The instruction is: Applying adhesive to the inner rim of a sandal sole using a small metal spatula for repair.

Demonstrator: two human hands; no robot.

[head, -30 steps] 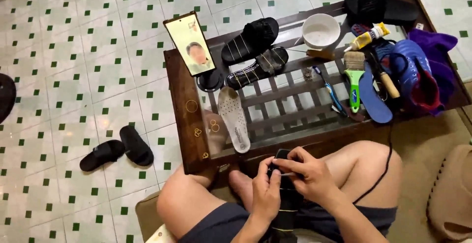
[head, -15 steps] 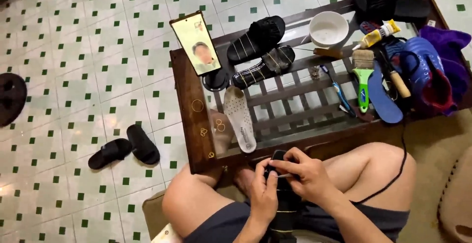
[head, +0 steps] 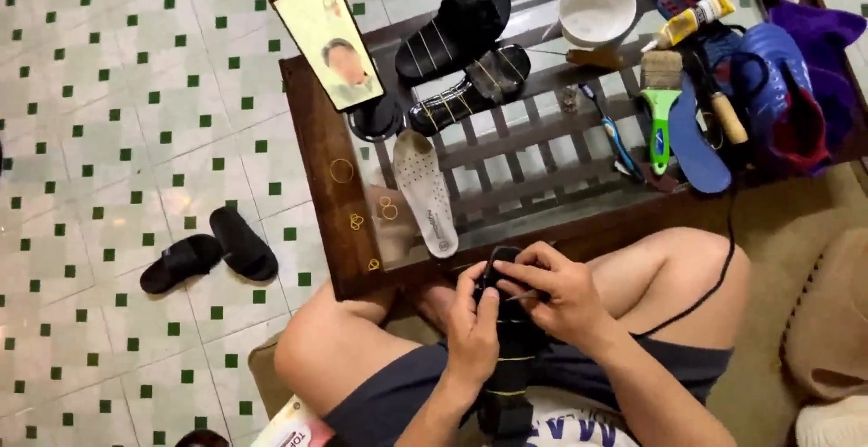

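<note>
I sit at a low wooden table with a glass top point(head: 330, 203). In my lap lies a black sandal point(head: 511, 357), upright and pointing away from me. My left hand point(head: 472, 325) grips its left side. My right hand point(head: 551, 289) rests on its front end, fingers pinched on a thin tool that I cannot make out clearly. A pale insole point(head: 429, 192) lies on the glass just beyond the hands. Two more black sandals point(head: 457, 27) wrapped in rubber bands lie farther back.
A phone on a stand point(head: 330, 45) stands at the table's far left corner. A white bowl point(head: 595, 6), a glue tube point(head: 692, 18), a green-handled brush point(head: 660, 103) and blue footwear point(head: 759, 76) crowd the right. Two black slippers point(head: 212, 250) lie on the tiled floor.
The view has drifted a little, so the table sits higher and farther right. Both hands stay on the sandal in my lap, with only small finger movements.
</note>
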